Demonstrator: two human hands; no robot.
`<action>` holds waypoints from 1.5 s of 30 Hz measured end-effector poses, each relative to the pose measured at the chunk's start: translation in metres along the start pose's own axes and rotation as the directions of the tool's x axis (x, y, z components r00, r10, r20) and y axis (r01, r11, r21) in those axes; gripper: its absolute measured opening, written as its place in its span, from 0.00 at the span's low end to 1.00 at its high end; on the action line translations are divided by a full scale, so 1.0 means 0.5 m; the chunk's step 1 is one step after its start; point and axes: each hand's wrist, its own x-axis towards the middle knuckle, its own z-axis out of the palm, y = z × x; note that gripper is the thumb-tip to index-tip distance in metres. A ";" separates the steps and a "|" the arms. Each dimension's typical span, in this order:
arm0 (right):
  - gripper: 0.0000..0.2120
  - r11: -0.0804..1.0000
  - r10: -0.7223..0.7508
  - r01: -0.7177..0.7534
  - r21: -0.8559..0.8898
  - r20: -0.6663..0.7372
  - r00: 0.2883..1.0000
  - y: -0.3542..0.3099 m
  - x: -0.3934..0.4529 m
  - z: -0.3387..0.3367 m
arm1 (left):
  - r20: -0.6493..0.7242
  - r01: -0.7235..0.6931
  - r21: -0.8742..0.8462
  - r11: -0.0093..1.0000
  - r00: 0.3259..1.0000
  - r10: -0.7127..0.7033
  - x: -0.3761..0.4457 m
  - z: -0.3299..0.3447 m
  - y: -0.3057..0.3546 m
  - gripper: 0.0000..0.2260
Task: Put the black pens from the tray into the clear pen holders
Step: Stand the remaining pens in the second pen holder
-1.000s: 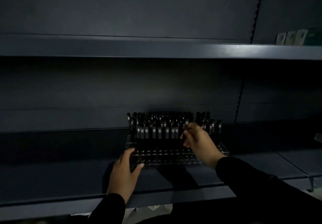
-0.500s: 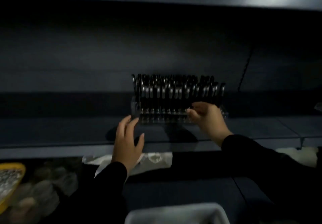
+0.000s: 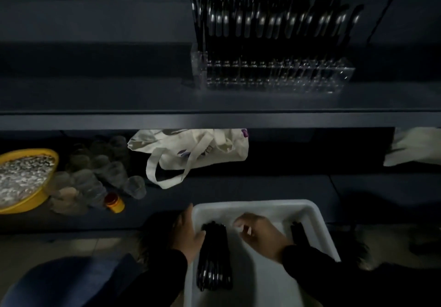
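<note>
Both hands are lowered into the tray (image 3: 317,220). The left hand (image 3: 188,232) rests, fingers relaxed, against the pens (image 3: 213,256) heaped by the tray's left wall; the right hand (image 3: 260,234) is loosely curled over the bare floor, holding nothing. A few pens are best pinched together, caps aligned, for the pen holder (image 3: 274,75) on the shelf (image 3: 214,118). No writing is legible.

yellow bowl (image 3: 35,201), clear cups (image 3: 100,175), canvas tote bag (image 3: 191,154) below shelf (image 3: 214,118)
</note>
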 end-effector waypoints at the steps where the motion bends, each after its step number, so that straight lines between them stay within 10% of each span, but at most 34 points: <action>1: 0.11 0.998 0.065 -0.067 0.021 0.066 0.996 0.013 0.005 0.026 | 0.007 0.018 -0.042 0.999 1.000 -0.017 -0.001 0.008 0.000 0.36; 14: 0.00 0.836 0.303 -0.383 0.394 0.251 0.919 -0.022 0.091 0.099 | -0.001 0.072 -0.060 0.996 0.997 -0.072 -0.001 0.031 -0.006 0.38; 45: 0.08 0.838 0.302 -0.422 0.345 0.351 0.886 0.006 0.109 0.097 | -0.007 0.093 -0.090 0.992 0.996 -0.094 -0.003 0.031 -0.003 0.39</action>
